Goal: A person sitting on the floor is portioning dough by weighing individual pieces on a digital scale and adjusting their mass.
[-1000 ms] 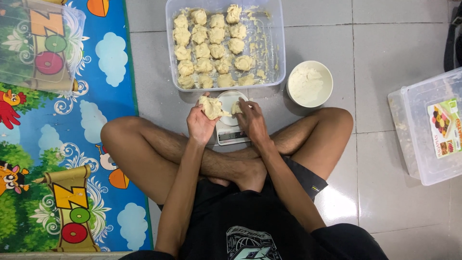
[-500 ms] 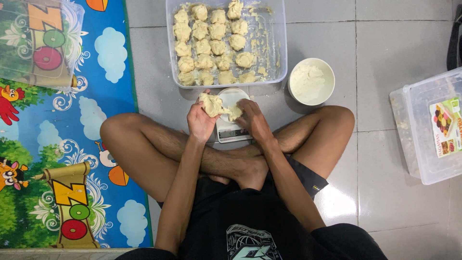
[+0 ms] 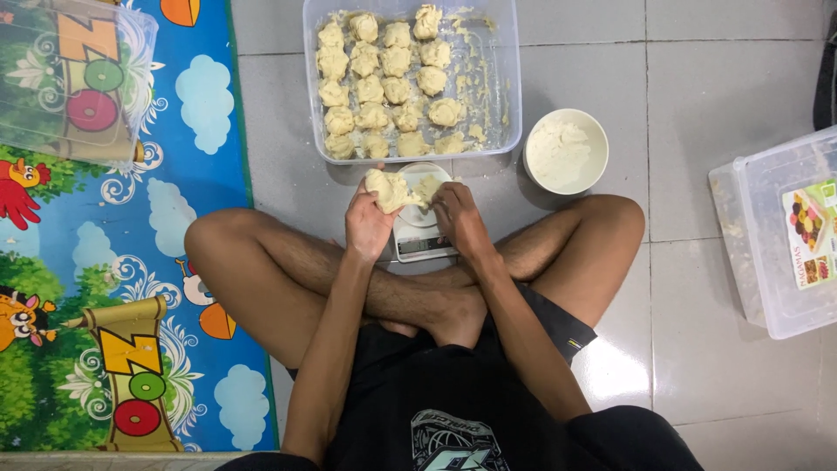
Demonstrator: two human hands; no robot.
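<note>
From the head camera, looking straight down, a person sits cross-legged on a grey tiled floor (image 3: pixel 715 87), knees spread so that the work sits in the gap in front of the shins; the left hand (image 3: pixel 368 222) is closed around a large lump of pale dough (image 3: pixel 388 189), fingers curled under it and thumb over the top, which keeps the bulk lifted off the scale; the right hand (image 3: pixel 458 218) has its fingers bent in a pinch on a smaller piece of dough (image 3: pixel 427 186) that lies on or just over the weighing plate, touching the big lump, as one would hold it to pull a portion free; the small kitchen scale (image 3: pixel 418 228) stands between the two hands, its display turned toward the sitter so it can be read from above; just beyond it a clear plastic tub (image 3: pixel 510 105) holds rows of rough dough balls (image 3: pixel 384 87) packed to its left side, the right part bare but for crumbs; a white bowl (image 3: pixel 567 150) of pale flour-like stuff rests to the right of the tub, within easy reach of the right hand; a second lidded clear box (image 3: pixel 767 253) sits well apart at the right edge; a bright cartoon play mat (image 3: pixel 105 288) covers the floor to the left, with another clear container (image 3: pixel 70 83) on its far corner.
</note>
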